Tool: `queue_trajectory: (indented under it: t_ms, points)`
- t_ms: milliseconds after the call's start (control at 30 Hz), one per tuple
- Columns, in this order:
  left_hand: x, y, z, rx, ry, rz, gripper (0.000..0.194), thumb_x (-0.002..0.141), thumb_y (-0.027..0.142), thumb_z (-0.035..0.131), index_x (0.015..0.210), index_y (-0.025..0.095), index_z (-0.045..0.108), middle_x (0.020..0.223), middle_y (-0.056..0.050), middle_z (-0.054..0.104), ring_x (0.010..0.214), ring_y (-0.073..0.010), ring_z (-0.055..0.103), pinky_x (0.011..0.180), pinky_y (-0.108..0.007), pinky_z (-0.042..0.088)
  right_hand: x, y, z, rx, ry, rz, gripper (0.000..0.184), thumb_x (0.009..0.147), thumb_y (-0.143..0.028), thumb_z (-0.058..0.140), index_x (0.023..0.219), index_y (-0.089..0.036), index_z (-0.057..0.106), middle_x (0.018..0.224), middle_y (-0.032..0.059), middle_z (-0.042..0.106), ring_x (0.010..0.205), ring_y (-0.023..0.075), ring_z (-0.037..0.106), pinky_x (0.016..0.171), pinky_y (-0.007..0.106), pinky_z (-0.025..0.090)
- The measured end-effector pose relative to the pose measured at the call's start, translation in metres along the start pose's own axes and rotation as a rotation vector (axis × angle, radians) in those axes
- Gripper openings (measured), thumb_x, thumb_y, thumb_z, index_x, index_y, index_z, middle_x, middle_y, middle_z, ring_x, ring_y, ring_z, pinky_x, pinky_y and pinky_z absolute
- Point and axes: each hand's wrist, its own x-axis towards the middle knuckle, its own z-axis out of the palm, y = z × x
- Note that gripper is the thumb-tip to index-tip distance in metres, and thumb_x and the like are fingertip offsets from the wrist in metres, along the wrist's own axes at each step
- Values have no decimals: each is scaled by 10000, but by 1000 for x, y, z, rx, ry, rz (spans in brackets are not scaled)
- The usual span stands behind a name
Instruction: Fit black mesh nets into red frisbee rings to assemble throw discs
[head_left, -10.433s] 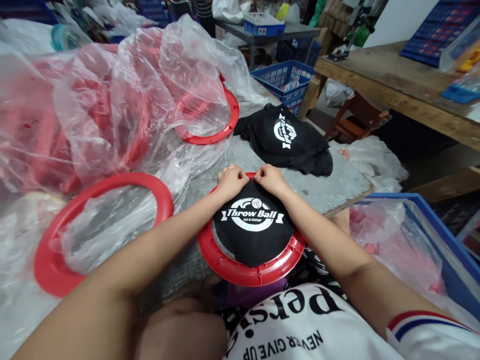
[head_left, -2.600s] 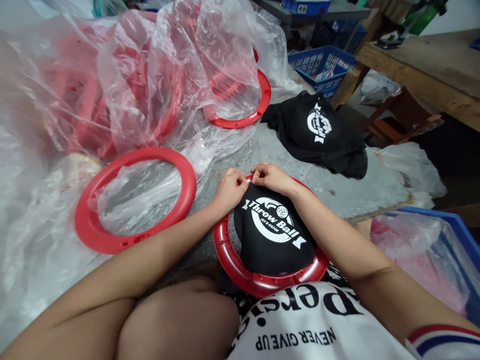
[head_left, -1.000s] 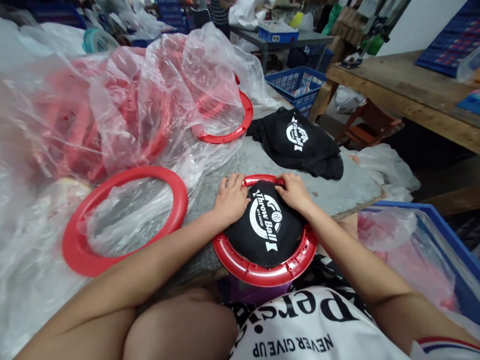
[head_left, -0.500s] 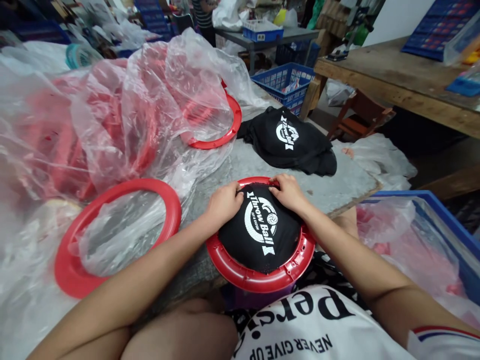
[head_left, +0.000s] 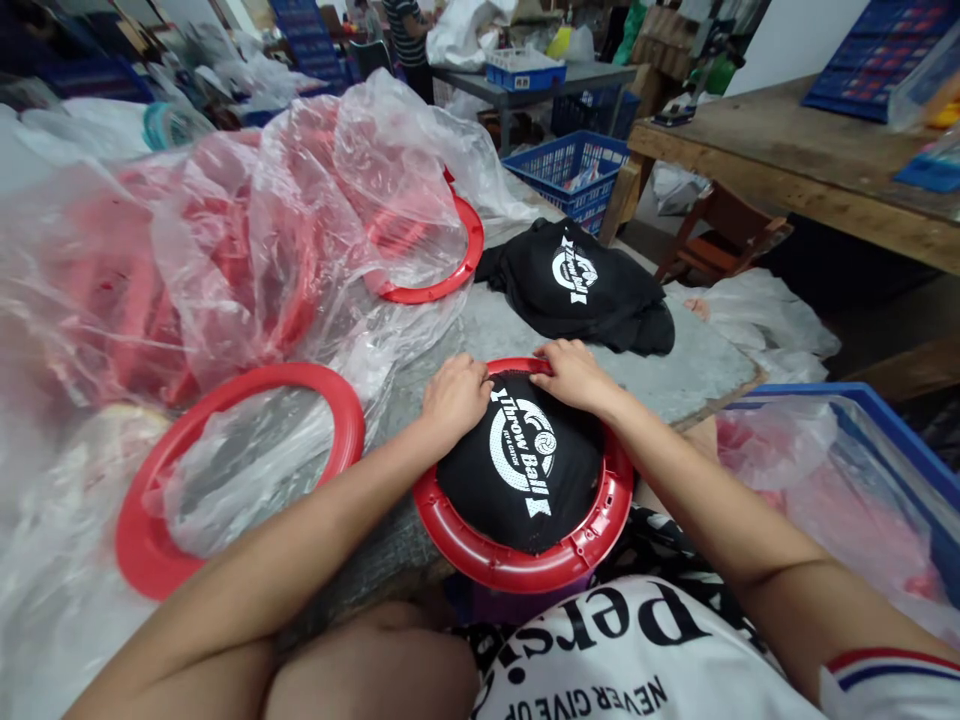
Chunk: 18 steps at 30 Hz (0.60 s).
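A red plastic ring [head_left: 491,570] lies in front of my body, with a round black fabric panel [head_left: 469,475] across its opening. White "Throw Ball" lettering is printed on the fabric. My left hand [head_left: 457,395] is closed at the ring's far left edge, its fingers bent over rim and cloth. At the far right edge my right hand [head_left: 574,376] is also closed, thumb on the fabric and fingers curled over the rim. Part of the far rim shows red between the hands. Under the ring, a purple object [head_left: 499,600] is mostly hidden.
Another red ring [head_left: 345,420] lies to the left on plastic film. Behind it, several red rings sit in a clear plastic bag [head_left: 292,210]. A pile of black printed fabric [head_left: 585,290] rests farther up the grey table [head_left: 442,340]. A blue crate [head_left: 892,430] stands at right.
Both hands have shifted slightly along the far rim, and a bit more red shows between them. The ring and fabric stay in nearly the same place.
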Motion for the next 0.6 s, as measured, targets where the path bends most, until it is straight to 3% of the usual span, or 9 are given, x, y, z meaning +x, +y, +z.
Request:
queue_trajectory:
  t_ms: [67,133,267,333,467,600]
  points:
    - [1,-4,5,-25,42,14,146,914,292,588,855,199,683,1119,-121,649,1155,-330,550,972,-444,444,14,-11,-8,31,45,-90,424,904,-307,649,1294,-142,637,1321,167,617,1231,355,513,1055,479,425]
    - [3,-7,10,-134,37,-81,122,877,283,648,791,198,666,1128,-105,635,1172,-328,525,1008,-464,418,32,-21,-8,112,65,-186,343,871,-259,681,1199,-160,690,1321,135,624,1242,321,517,1078,433,412]
    - [8,-13,20,-389,42,-224,124,833,241,699,734,196,639,1142,-77,629,1170,-292,526,1033,-441,400,58,-28,12,345,-111,-236,52,800,-148,703,843,-153,733,1156,89,698,1147,245,601,1014,324,440]
    - [9,-15,25,-454,78,-237,135,822,230,706,714,196,632,1136,-72,630,1169,-285,527,1045,-439,390,63,-24,24,464,-173,-226,90,805,-126,676,720,-145,696,1081,80,712,1088,213,637,958,282,455]
    - [9,-18,32,-505,120,-231,142,808,207,699,689,202,621,1096,-67,634,1147,-281,535,1045,-443,388,62,-15,38,586,-155,-241,89,777,-116,680,695,-148,690,1042,57,709,1059,189,648,918,254,457]
    - [9,-18,33,-500,129,-237,116,804,197,687,709,209,622,1099,-67,636,1125,-286,539,1022,-450,402,62,-13,40,593,-128,-229,73,759,-130,680,690,-150,693,1055,46,708,899,155,652,832,247,466]
